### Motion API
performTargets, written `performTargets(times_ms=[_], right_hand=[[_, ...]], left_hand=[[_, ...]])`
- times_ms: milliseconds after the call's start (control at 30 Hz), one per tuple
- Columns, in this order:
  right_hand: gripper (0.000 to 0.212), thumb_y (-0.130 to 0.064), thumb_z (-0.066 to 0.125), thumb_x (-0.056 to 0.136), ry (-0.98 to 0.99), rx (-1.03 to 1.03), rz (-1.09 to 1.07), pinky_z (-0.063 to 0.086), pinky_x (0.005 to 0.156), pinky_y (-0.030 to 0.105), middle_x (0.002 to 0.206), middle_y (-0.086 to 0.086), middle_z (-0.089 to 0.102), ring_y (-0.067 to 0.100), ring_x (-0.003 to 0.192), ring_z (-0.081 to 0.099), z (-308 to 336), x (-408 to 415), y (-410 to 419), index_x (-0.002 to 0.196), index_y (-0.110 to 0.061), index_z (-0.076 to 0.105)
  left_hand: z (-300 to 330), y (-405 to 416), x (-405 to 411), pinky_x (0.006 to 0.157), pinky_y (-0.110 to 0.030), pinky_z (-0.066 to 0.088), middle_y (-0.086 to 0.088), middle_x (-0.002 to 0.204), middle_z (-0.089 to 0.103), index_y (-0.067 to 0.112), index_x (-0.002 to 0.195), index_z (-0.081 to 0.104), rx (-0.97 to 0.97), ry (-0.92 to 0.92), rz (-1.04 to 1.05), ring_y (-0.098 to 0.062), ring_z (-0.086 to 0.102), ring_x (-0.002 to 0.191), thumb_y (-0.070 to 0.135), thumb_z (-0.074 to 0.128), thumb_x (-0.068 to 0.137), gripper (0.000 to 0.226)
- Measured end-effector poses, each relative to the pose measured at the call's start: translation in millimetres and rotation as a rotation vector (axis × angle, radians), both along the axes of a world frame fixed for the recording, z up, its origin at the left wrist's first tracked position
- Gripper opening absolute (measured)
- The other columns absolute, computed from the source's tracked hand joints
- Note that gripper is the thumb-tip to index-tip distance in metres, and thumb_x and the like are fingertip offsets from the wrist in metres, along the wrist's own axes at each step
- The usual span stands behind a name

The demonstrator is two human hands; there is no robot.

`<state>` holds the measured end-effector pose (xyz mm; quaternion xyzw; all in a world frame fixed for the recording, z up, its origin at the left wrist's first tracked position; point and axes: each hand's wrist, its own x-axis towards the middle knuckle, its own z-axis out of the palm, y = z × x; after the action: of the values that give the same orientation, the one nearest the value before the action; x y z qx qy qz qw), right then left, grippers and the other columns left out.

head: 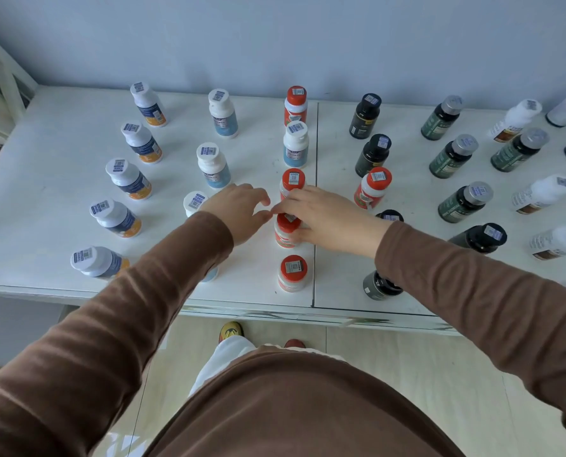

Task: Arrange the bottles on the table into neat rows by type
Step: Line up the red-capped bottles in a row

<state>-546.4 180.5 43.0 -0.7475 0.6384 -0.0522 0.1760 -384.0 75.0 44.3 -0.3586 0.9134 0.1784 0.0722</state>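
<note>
On the white table (pixel 60 192), five white-capped bottles with navy and orange labels (pixel 129 179) stand in a slanted row at the left. Beside them run white-capped bottles with pale blue labels (pixel 213 164), four in plain sight. Five red-capped bottles show, four along the middle seam and one (pixel 372 188) to its right. The right hand (pixel 327 219) grips a red-capped bottle (pixel 286 232) by its lid, upright in the middle row. The left hand (pixel 242 209) hovers just beside it, fingers loosely spread, holding nothing. Black-capped and grey-capped dark bottles stand further right.
</note>
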Motion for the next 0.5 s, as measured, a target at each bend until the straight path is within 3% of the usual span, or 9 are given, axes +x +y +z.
performTargets(times_ms=[67, 167, 233, 333, 400, 500], right_hand=[[0.039, -0.034, 0.062, 0.090, -0.105, 0.034, -0.080, 0.048, 0.089, 0.034, 0.123, -0.007, 0.058, 0.014, 0.110, 0.055, 14, -8, -6, 0.128, -0.028, 0.056], [0.022, -0.029, 0.061, 0.091, -0.136, -0.137, -0.196, 0.042, 0.076, 0.030, 0.109, -0.008, 0.060, 0.016, 0.097, 0.058, 29, -29, -23, 0.112, -0.023, 0.061], [0.029, -0.025, 0.062, 0.091, -0.019, -0.162, -0.161, 0.043, 0.082, 0.033, 0.120, -0.002, 0.055, 0.020, 0.108, 0.053, 26, -39, -37, 0.119, -0.022, 0.056], [0.049, -0.014, 0.062, 0.090, 0.145, -0.032, -0.045, 0.047, 0.094, 0.041, 0.134, 0.001, 0.048, 0.023, 0.124, 0.044, 11, -40, -51, 0.134, -0.028, 0.046], [0.048, -0.011, 0.060, 0.090, 0.179, -0.010, 0.001, 0.050, 0.091, 0.042, 0.128, 0.002, 0.051, 0.025, 0.120, 0.049, 0, -38, -56, 0.132, -0.028, 0.048], [0.035, -0.021, 0.061, 0.090, 0.027, 0.015, -0.094, 0.046, 0.084, 0.036, 0.118, 0.002, 0.054, 0.024, 0.105, 0.056, 4, -44, -62, 0.124, -0.025, 0.054]], left_hand=[[2, -3, -1, 0.098, -0.038, 0.045, -0.003, 0.123, 0.060, 0.025, 0.124, 0.055, -0.005, 0.018, 0.006, -0.023, 0.055, 0.112, 0.040, 0.046, 0.095, 0.034], [6, -11, -5, 0.101, -0.040, 0.045, -0.004, 0.126, 0.059, 0.024, 0.124, 0.055, -0.014, 0.053, 0.035, -0.025, 0.056, 0.114, 0.037, 0.047, 0.096, 0.032], [7, -15, -10, 0.101, -0.040, 0.045, -0.004, 0.127, 0.059, 0.023, 0.124, 0.054, -0.006, 0.063, 0.059, -0.025, 0.056, 0.115, 0.037, 0.048, 0.095, 0.032], [3, -20, -18, 0.102, -0.040, 0.045, -0.004, 0.128, 0.060, 0.023, 0.125, 0.054, 0.016, 0.052, 0.079, -0.025, 0.056, 0.115, 0.036, 0.047, 0.096, 0.033], [0, -22, -21, 0.102, -0.039, 0.044, -0.004, 0.127, 0.061, 0.022, 0.126, 0.054, 0.056, 0.042, 0.096, -0.025, 0.056, 0.115, 0.034, 0.046, 0.096, 0.033], [-1, -26, -25, 0.101, -0.034, 0.043, -0.005, 0.126, 0.062, 0.019, 0.126, 0.055, 0.147, 0.071, 0.147, -0.025, 0.057, 0.115, 0.031, 0.045, 0.097, 0.033]])
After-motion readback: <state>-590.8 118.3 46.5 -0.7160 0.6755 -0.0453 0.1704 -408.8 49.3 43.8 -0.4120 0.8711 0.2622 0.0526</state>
